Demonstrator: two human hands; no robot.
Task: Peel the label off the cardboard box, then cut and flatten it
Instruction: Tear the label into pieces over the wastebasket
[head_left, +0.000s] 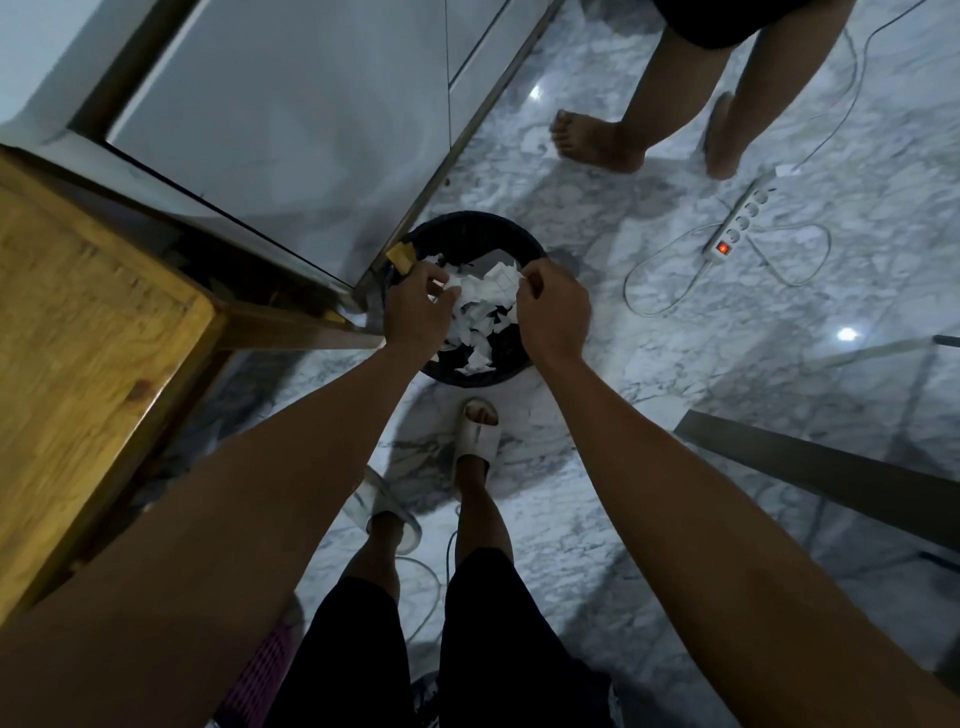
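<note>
I stand over a round black waste bin (470, 221) on the marble floor. White torn label scraps (475, 322) lie piled inside it. Over the bin's left side, my left hand (415, 309) has its fingers curled at the edge of a white label piece (493, 283). My right hand (550, 306) is above the right side and pinches the same piece's other edge between thumb and fingertips. A small brown scrap (400, 257) sticks to the bin's left rim. No cardboard box is in view.
A wooden table (88, 332) stands at my left, beside a glass door (291, 130). Another person's bare feet (597, 140) are on the floor beyond the bin. A white power strip (737, 223) with looping cables lies to the right. My sandalled feet (475, 436) are just behind the bin.
</note>
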